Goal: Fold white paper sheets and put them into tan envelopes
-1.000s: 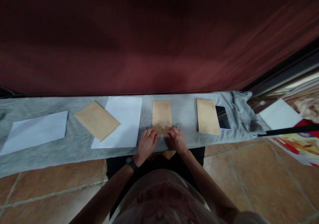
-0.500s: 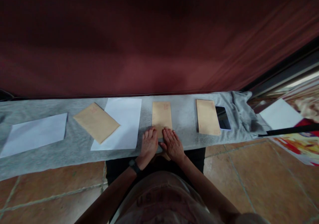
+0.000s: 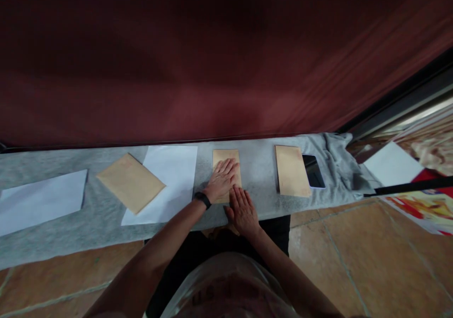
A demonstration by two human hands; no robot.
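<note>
While the curtain (image 3: 226,72) is hanging as a dark red, softly folded backdrop, the floor (image 3: 354,261) is showing glazed brown tiles with pale joints. The cloth (image 3: 53,235) is lying between them as a long grey, felt-like strip and is bunching into folds at its right end.

Two flat white sheets are resting on the cloth. One sheet (image 3: 42,201) is lying at the far left, and the second sheet (image 3: 175,171) is lying left of centre. The left envelope (image 3: 130,182), matte brown paper, is sitting askew and is overlapping the second sheet's left edge. The right envelope (image 3: 292,170) is lying well to the right, with its long axis pointing away from the person. A phone (image 3: 314,171), a glossy dark rectangle, is lying just beside it on the right.

The middle envelope (image 3: 226,154) is lying straight ahead of the body, with its long axis also running away from the person. It is a thin, stiff-looking brown rectangle.

The left hand (image 3: 222,179) is reaching furthest and is lying directly on this envelope, palm down and flat, fingers extended, gripping nothing. The right hand (image 3: 242,212) is lying flat at the envelope's near end, fingers straight and close together, also holding nothing. Whether its fingertips are touching the paper cannot be told. A black band (image 3: 203,199) is circling the left wrist.
</note>
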